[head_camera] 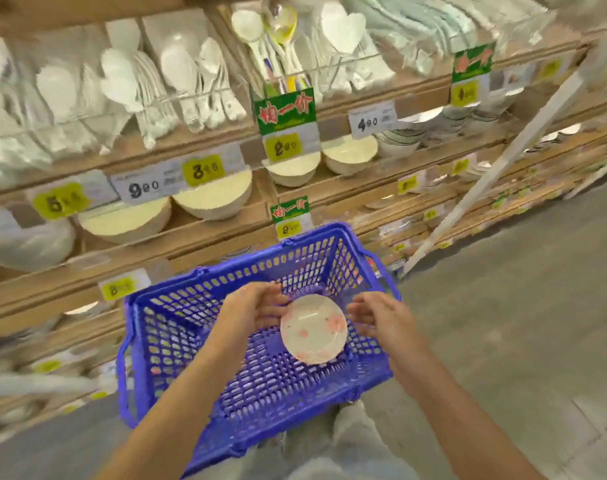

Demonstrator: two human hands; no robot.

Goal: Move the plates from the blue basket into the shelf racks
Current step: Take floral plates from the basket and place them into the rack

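- The small white plate (pixel 312 329) with pink flowers sat low inside the blue basket (pixel 177 341), near the middle and tilted a little toward the camera; no other plate showed in the basket.
- The left hand (pixel 253 311) held the plate's left rim, with its fingers curled round the edge.
- The right hand (pixel 381 318) hung just beside the right rim with relaxed, slightly spread fingers, holding nothing; blur hid whether a fingertip touched the rim.
- To lift it well, the right hand would probably need to close on the far rim so both hands shared the weight. The plate should then rise straight up over the basket's mesh wall, since a glazed rim held in one hand could slip.
- The basket sat in front of knees in pale trousers (pixel 357 434); what bore it could not be told.
- Wooden shelf racks (pixel 205 235) rose just beyond, carrying stacks of cream bowls (pixel 212 199), yellow price tags (pixel 201 171) and, higher up, white spoons (pixel 177 71) in wire holders.
- A free slot matching this plate was not visible, so one would have to be found first.
- A grey concrete floor (pixel 503 306) ran along the aisle to the right.
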